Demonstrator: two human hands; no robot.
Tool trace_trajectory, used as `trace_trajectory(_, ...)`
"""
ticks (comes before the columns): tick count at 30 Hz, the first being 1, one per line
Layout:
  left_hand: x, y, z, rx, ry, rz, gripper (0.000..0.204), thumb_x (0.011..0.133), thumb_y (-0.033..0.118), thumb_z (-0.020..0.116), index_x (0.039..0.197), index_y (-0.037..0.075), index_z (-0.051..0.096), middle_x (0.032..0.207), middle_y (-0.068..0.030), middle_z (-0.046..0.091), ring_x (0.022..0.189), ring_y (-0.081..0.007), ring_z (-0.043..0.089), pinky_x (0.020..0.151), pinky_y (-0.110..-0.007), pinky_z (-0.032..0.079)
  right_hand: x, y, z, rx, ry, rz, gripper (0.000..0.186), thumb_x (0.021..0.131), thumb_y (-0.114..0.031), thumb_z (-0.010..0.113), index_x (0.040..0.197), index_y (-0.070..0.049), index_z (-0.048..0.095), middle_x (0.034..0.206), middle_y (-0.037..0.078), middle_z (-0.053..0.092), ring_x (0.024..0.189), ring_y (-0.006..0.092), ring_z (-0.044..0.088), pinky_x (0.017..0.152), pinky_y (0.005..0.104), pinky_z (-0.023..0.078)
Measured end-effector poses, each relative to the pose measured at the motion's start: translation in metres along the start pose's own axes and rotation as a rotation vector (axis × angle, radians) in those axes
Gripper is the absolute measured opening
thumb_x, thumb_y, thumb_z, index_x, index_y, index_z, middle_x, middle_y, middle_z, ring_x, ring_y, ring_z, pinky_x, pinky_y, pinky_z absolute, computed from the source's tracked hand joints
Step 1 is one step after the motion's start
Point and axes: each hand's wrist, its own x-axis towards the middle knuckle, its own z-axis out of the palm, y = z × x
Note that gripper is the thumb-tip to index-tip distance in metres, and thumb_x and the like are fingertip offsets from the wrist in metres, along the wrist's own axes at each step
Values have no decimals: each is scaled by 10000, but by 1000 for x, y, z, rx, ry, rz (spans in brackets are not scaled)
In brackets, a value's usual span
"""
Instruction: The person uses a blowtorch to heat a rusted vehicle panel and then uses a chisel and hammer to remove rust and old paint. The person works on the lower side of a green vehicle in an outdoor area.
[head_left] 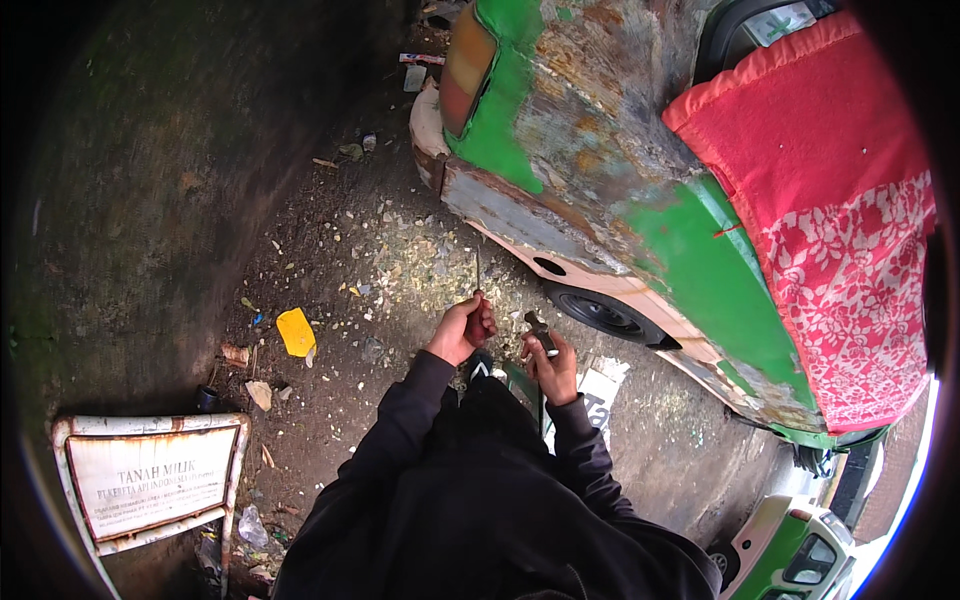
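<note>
My left hand [456, 334] is closed round the dark red handle of a screwdriver [478, 306], whose thin shaft points away from me. Close by on the right, my right hand [558, 376] grips what looks like a small hammer [538, 324] with a dark head; most of its handle is hidden. A small white bit, too small to make out, shows at those fingers. Both hands are held in front of my body, apart from each other. Beyond them stands a green and cream car [690, 240] with a patchy, rusted, stripped side panel [590, 120], touched by neither hand.
The car's wheel [608, 312] is just right of my hands. A red floral cloth [830, 230] drapes over the car. Pale flakes and litter, including a yellow piece [295, 332], cover the ground. A rusty-framed sign [160, 480] stands lower left. Another green-white vehicle [790, 550] is lower right.
</note>
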Motion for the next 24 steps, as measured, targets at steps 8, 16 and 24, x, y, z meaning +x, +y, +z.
trace_trajectory(8,31,0,-4,-37,78,-2,234,1021,231,430,967,36,547,700,22,441,601,-107,423,565,-280,389,22,-14,-1,308,-204,-27,355,1035,-216,423,1278,32,497,917,87,658,512,61,457,470,219,386)
trace_trajectory(16,67,-2,-2,-111,167,69,286,1001,218,417,1067,-21,559,688,15,430,600,-119,425,570,-287,394,50,10,-24,177,-423,14,378,1039,-224,371,1292,13,524,827,46,609,556,50,423,508,210,351)
trace_trajectory(24,93,-15,4,-141,232,252,255,1007,208,441,1050,-10,566,699,10,447,626,-118,447,586,-298,414,85,39,-44,147,-525,132,350,991,-200,396,1208,5,580,740,13,556,559,44,395,514,225,329)
